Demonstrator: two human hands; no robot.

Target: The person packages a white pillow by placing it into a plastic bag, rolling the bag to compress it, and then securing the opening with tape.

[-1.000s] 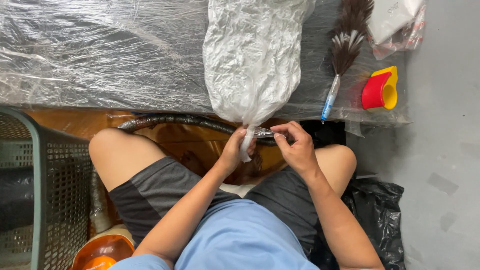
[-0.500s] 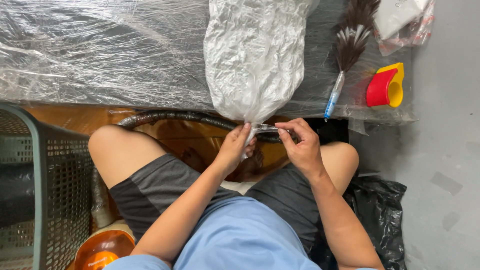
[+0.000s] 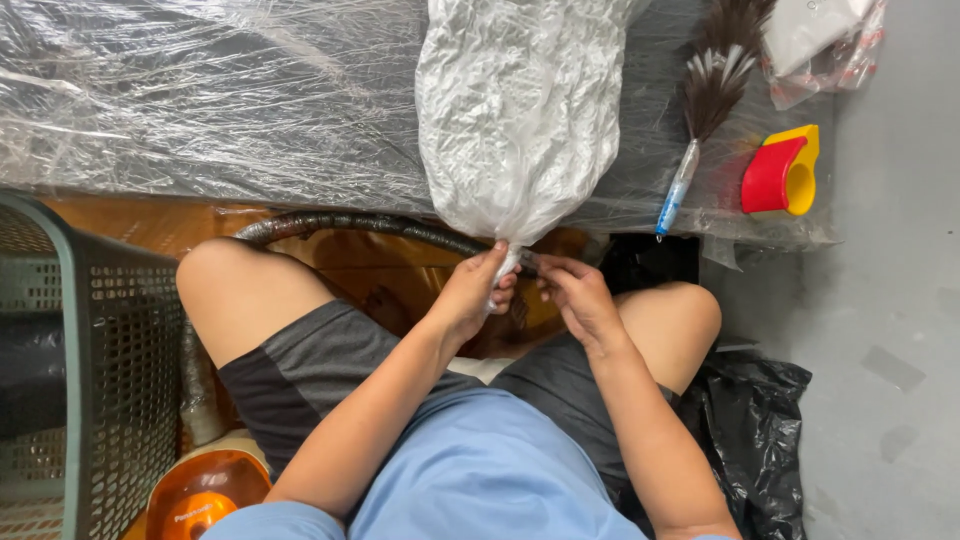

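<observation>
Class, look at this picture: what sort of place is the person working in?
Probably a home workspace or storeroom: a plastic-sheeted table, a perforated laundry basket and a feather duster beside the white bag.

Both hands (image 3: 530,295) pinch the white bag (image 3: 520,110) neck.

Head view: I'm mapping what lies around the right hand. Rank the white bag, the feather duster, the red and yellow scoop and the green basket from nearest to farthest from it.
1. White bag: its twisted neck is right at the right hand, up and to the left.
2. Feather duster: upper right, on the plastic sheet.
3. Scoop: farther right.
4. Basket: far left.
</observation>
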